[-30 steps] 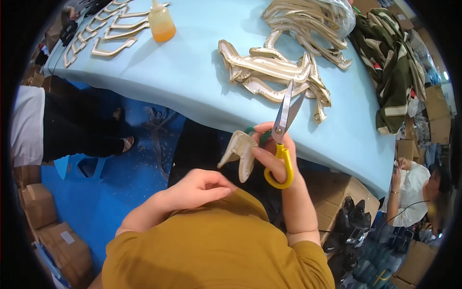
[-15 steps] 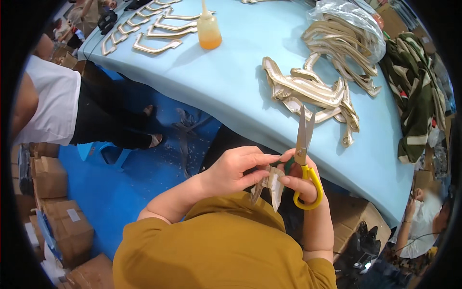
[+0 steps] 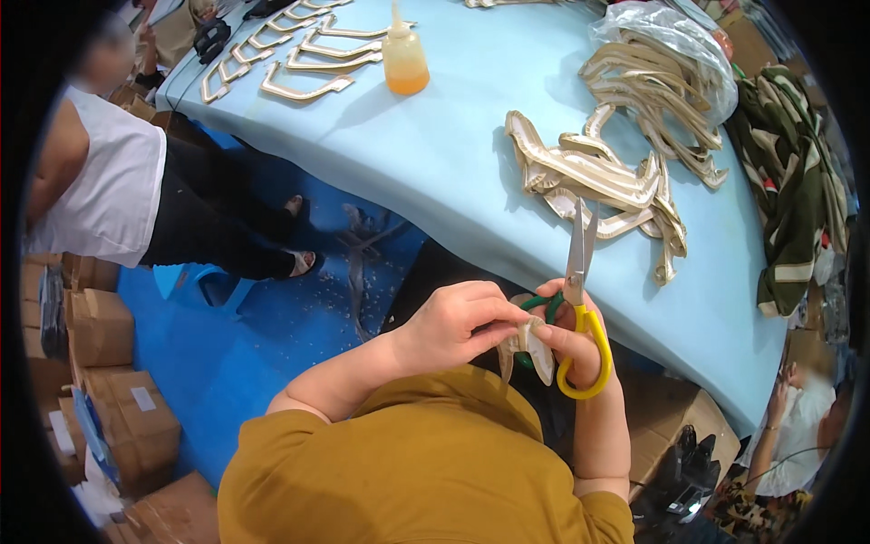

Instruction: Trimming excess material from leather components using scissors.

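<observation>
Stretching across the upper view, the long table under a pale blue cloth slopes down to the right, its near edge just beyond the person's hands. At its right edge lies a dark green fabric bundle with pale stripes, near a crumpled clear plastic bag that spills curved beige strips, perhaps bagged to keep them together. Closer in, a loose heap of beige-and-white shaped strips sits near the table's edge, within easy reach. Bracket-shaped beige strips lie in rows at the far left, probably spaced so that each stays separate; beside them stands a translucent squeeze bottle of orange liquid. Bare cloth separates bottle from heap, leaving open room for the forearms. The right hand is closed around the scissors with one yellow and one green handle, blades slightly parted and pointing away from the body, presumably so that its thumb and fingers can also grip work. The left hand pinches a small folded beige-and-white piece, which hangs between both hands, short of the table's edge, over the lap.
</observation>
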{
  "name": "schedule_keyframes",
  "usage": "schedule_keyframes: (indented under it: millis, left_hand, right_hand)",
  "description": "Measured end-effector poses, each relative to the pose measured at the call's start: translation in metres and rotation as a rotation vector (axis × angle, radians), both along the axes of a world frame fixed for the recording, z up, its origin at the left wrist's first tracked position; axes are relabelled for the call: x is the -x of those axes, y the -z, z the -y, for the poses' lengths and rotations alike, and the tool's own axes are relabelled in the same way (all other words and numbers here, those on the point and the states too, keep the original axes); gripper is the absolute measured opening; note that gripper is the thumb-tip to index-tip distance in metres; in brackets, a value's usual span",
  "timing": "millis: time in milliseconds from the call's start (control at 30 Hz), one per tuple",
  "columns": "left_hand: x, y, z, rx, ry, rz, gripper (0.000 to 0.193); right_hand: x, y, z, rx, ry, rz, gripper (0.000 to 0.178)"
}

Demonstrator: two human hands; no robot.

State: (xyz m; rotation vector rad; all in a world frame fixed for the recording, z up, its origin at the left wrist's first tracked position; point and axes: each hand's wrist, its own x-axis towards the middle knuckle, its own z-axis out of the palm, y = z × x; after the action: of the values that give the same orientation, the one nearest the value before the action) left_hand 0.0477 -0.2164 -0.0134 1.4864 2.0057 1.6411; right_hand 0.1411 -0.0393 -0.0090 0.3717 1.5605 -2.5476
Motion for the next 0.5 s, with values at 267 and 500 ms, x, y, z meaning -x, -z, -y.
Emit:
schedule_keyframes:
  millis: [267, 500]
  left_hand:
    - [-0.0015, 0.0033, -0.0017, 0.052, 0.035, 0.237, 0.010]
    - [0.0074, -0.0032, 0.0041, 0.230, 0.173, 0.490, 0.008]
  right_hand:
    - [-0.0015, 0.0047, -0.0018, -0.040, -0.002, -0.013, 0.042]
    - [0.0005, 0.0023, -0.0023, -0.098, -0.124, -0.021, 0.038]
